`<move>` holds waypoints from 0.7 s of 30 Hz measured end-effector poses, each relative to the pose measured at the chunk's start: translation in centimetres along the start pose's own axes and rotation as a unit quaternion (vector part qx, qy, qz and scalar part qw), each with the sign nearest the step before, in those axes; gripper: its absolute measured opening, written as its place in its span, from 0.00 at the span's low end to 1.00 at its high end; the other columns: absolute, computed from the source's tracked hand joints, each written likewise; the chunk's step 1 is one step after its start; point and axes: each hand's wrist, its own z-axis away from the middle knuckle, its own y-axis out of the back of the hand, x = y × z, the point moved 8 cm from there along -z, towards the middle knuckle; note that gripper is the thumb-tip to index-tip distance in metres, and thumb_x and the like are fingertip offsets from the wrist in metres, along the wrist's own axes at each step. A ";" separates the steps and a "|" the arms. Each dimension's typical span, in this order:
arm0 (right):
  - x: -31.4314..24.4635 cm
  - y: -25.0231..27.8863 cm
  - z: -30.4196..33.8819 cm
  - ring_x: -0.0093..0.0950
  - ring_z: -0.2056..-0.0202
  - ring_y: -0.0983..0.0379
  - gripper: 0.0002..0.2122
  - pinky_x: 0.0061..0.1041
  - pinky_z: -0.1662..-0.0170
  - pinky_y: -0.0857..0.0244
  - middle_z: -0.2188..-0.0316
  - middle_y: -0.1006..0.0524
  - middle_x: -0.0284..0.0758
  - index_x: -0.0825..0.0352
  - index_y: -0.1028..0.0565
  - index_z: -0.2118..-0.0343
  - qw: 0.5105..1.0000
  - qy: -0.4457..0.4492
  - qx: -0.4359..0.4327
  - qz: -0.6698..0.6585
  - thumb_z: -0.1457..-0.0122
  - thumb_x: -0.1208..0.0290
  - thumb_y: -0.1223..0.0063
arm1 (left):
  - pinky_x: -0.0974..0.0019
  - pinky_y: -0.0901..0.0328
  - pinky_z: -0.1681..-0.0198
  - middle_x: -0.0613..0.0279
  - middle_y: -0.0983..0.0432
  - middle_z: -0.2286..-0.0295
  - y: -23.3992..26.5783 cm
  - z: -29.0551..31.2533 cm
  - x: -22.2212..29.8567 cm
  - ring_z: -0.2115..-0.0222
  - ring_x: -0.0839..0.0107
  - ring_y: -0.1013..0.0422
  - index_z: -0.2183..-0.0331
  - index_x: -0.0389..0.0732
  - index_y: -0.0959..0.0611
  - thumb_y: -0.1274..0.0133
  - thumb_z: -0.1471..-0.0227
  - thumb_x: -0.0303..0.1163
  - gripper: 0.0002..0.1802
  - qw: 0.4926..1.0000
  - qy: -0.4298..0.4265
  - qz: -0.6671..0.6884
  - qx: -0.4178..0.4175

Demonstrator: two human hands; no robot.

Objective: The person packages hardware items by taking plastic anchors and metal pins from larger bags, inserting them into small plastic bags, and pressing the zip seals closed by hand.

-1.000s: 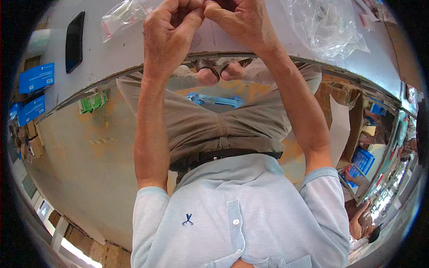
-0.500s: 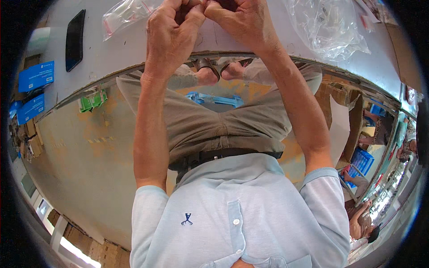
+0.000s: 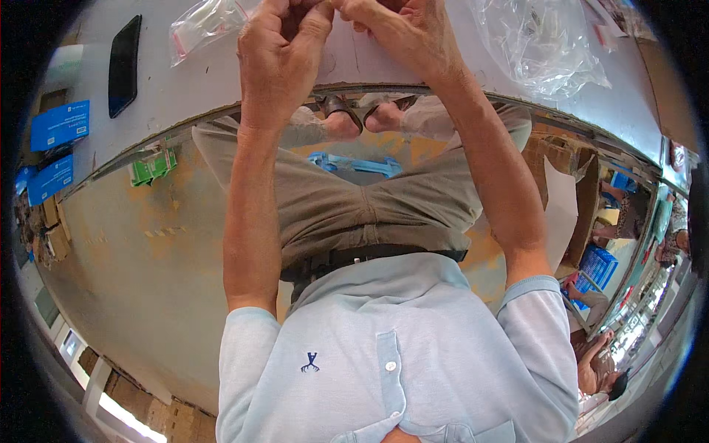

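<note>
Above the table (image 3: pixel 185 92), at the top edge of the view, my two hands meet fingertip to fingertip. My left hand (image 3: pixel 283 63) is closed in a pinch, thumb against fingers. Opposite it, my right hand (image 3: pixel 405 38) is closed too, its thumb and forefinger reaching the left fingertips. Whatever they pinch is too small or cut off by the frame edge to make out. Left of my left hand lies a clear plastic bag (image 3: pixel 203 33) with a red strip. A larger crumpled clear bag (image 3: pixel 550 55) lies to the right of my right hand.
A black phone (image 3: pixel 125 66) lies at the table's left. Blue boxes (image 3: pixel 59 125) sit at the far left. Under the table are a green packet (image 3: pixel 153 167) and a blue plastic piece (image 3: pixel 354 164). Cardboard (image 3: pixel 580 199) and a blue crate (image 3: pixel 597 267) stand right; other people are beyond.
My hands have shifted slightly and the right fingers have changed their bend, with the fingertips still together. The bags, phone and boxes have stayed put.
</note>
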 end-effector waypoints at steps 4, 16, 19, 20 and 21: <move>0.5 -0.2 0.0 0.19 0.68 0.25 0.09 0.22 0.64 0.29 0.71 0.18 0.35 0.74 0.20 0.62 1.000 0.019 -0.014 0.004 0.40 0.74 0.45 | 0.76 0.38 0.70 0.72 0.28 0.74 0.0 -0.1 -0.3 0.73 0.84 0.34 0.66 0.37 0.21 0.46 0.37 0.25 0.03 1.000 -0.020 -0.002 0.000; 0.3 0.1 -0.1 0.19 0.72 0.26 0.09 0.23 0.68 0.31 0.75 0.20 0.35 0.74 0.20 0.63 0.999 0.025 -0.006 0.045 0.42 0.74 0.44 | 0.74 0.33 0.67 0.68 0.22 0.74 -0.1 0.0 -0.6 0.72 0.82 0.29 0.66 0.34 0.17 0.42 0.39 0.27 0.06 1.000 0.006 -0.014 0.011; 0.0 -0.1 -0.1 0.19 0.73 0.27 0.09 0.23 0.69 0.32 0.76 0.20 0.35 0.74 0.20 0.64 0.998 0.028 -0.011 0.054 0.42 0.74 0.45 | 0.75 0.29 0.63 0.69 0.19 0.70 0.4 -0.2 -2.1 0.69 0.82 0.25 0.61 0.38 0.14 0.43 0.38 0.29 0.07 0.995 -0.058 -0.077 -0.001; -0.1 -0.1 -0.1 0.19 0.74 0.28 0.08 0.23 0.70 0.32 0.77 0.21 0.35 0.74 0.20 0.64 0.998 0.027 -0.009 0.052 0.42 0.74 0.45 | 0.75 0.30 0.62 0.69 0.19 0.70 0.3 -0.2 -2.3 0.69 0.81 0.25 0.61 0.38 0.14 0.43 0.37 0.29 0.07 0.996 -0.051 -0.072 -0.001; -0.1 -0.1 0.0 0.19 0.74 0.28 0.08 0.23 0.70 0.32 0.77 0.21 0.35 0.74 0.20 0.64 0.998 0.026 -0.008 0.053 0.42 0.74 0.45 | 0.75 0.30 0.62 0.69 0.19 0.70 0.3 -0.1 -2.4 0.69 0.81 0.25 0.61 0.38 0.14 0.43 0.37 0.30 0.07 0.997 -0.045 -0.066 -0.001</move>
